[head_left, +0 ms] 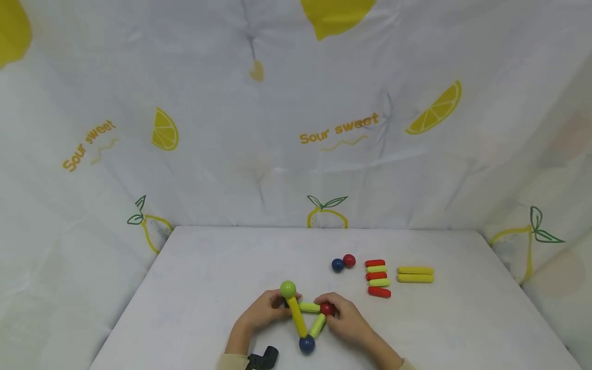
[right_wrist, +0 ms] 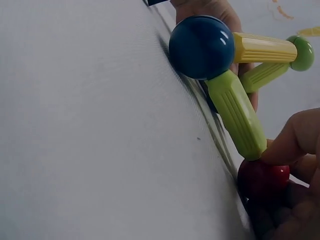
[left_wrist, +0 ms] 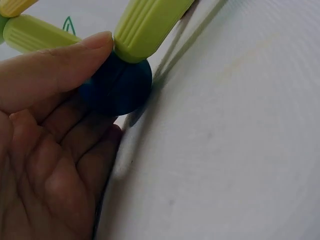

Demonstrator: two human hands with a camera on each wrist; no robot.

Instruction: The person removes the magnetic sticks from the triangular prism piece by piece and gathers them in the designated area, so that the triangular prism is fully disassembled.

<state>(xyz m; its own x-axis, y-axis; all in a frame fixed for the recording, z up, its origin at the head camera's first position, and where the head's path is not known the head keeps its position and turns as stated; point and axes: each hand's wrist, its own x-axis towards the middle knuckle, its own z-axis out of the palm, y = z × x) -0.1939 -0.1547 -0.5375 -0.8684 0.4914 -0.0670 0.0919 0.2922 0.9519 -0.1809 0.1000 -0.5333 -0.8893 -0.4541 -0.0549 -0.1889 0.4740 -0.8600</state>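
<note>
On the table's [head_left: 185,308] near half, a stick-and-ball frame [head_left: 297,317] stands with a blue ball [head_left: 307,345] nearest. The right hand [head_left: 346,319] pinches its red ball [head_left: 327,309]; the left hand [head_left: 263,311] pinches its second blue ball [left_wrist: 120,90]. Toward the far right corner lie two loose balls [head_left: 338,265], five short sticks [head_left: 376,276] and two yellow sticks [head_left: 415,278]. Beyond the far edge, a lemon-print cloth [head_left: 277,164] reads "Sour sweet" twice.

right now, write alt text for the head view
A person's left hand and right hand hold a ball-and-rod frame on a white table; beyond it, to the right, lie a blue ball, a red ball, five short rods and two yellow rods.
</note>
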